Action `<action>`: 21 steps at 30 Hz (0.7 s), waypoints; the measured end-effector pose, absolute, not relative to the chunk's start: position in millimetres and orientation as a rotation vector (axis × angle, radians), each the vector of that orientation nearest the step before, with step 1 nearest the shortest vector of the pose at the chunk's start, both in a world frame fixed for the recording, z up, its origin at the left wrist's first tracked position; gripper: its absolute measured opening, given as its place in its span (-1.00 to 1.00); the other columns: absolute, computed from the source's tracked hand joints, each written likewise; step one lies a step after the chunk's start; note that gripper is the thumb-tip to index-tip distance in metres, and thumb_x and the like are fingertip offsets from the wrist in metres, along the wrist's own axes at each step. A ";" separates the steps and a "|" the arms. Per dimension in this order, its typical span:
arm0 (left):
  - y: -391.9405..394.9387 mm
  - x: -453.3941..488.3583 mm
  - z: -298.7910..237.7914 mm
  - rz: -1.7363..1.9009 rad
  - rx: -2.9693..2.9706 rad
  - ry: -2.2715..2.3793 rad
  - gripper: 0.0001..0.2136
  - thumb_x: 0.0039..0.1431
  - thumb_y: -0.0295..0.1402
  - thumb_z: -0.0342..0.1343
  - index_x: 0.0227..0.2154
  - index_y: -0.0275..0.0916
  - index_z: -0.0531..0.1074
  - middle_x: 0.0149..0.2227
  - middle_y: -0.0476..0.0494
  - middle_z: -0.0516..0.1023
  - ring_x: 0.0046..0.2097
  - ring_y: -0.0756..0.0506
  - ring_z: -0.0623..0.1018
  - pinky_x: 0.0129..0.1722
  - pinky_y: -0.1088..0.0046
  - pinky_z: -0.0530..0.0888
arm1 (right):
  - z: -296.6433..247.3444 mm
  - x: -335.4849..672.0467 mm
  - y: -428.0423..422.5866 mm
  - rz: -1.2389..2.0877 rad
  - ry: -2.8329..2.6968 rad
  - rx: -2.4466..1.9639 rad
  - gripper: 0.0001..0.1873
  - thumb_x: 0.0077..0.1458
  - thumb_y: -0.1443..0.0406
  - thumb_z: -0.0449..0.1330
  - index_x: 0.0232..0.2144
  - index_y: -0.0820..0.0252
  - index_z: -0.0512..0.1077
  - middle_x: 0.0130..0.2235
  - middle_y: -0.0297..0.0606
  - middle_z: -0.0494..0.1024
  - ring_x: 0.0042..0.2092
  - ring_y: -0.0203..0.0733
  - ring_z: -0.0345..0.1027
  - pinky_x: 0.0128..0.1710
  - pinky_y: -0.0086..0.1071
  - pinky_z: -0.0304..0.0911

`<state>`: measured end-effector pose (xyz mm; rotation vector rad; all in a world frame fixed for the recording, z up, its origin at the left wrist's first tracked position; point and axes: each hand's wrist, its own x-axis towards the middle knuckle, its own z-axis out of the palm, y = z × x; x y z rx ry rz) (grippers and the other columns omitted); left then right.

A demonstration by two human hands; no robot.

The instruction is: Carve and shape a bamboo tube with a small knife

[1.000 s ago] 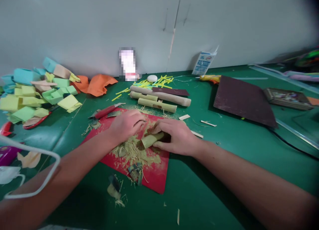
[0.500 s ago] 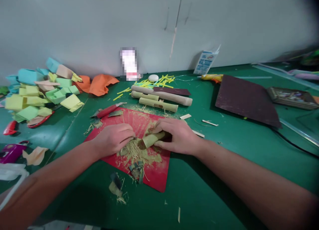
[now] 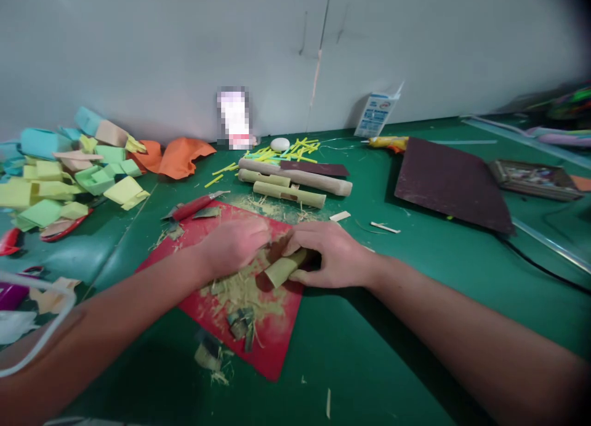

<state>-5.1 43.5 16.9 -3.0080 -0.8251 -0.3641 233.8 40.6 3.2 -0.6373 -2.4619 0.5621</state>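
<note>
My right hand (image 3: 333,253) grips a short bamboo tube (image 3: 282,269), its near-left end open and tilted down over a red mat (image 3: 273,358). My left hand (image 3: 237,244), smeared by motion, is closed in a pinch just left of the tube. Whatever lies between its fingertips is hidden. Pale bamboo shavings and dust (image 3: 263,306) cover the middle of the mat, along with dark green peelings (image 3: 241,323). A red-handled knife (image 3: 191,208) rests at the mat's far-left corner.
Behind the mat lie notched bamboo pieces (image 3: 290,194), a wooden stick (image 3: 300,176) and yellow strips (image 3: 226,167). Folded paper boxes (image 3: 41,180) pile at left. Dark sandpaper-like sheet (image 3: 450,186) and a small tray (image 3: 535,183) are on the right.
My left hand has moved right and away from me, closer to the tube. The mat has shifted and turned slightly leftward. My right hand keeps its hold on the tube.
</note>
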 end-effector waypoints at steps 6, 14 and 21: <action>7.8 -35.3 20.0 -0.362 -2.963 -0.741 -0.76 0.31 -0.47 -0.14 -0.27 -0.31 0.45 -0.26 -0.22 0.55 -0.24 -0.11 0.53 -0.25 0.35 0.48 | 3.7 232.7 41.3 0.563 -2.497 -0.629 -0.79 -0.02 0.20 0.25 -0.29 0.11 0.42 -0.29 -0.31 0.52 -0.27 -0.22 0.38 -0.27 -0.34 0.18; 20.9 -29.1 12.4 -0.512 -3.067 -0.979 -0.80 0.31 -0.45 -0.09 -0.22 -0.28 0.45 -0.23 -0.18 0.54 -0.22 -0.07 0.54 -0.23 0.41 0.50 | 4.8 234.0 41.7 0.566 -2.456 -0.583 -0.78 -0.01 0.22 0.25 -0.27 0.12 0.40 -0.28 -0.28 0.52 -0.24 -0.19 0.37 -0.25 -0.31 0.21; 36.0 -19.4 5.6 -0.581 -3.076 -1.135 -0.81 0.27 -0.47 -0.06 -0.21 -0.25 0.47 -0.21 -0.14 0.56 -0.16 -0.09 0.53 -0.14 0.36 0.48 | 6.1 234.2 38.8 0.591 -2.327 -0.495 -0.77 -0.01 0.26 0.26 -0.25 0.12 0.37 -0.25 -0.25 0.49 -0.21 -0.19 0.36 -0.22 -0.29 0.25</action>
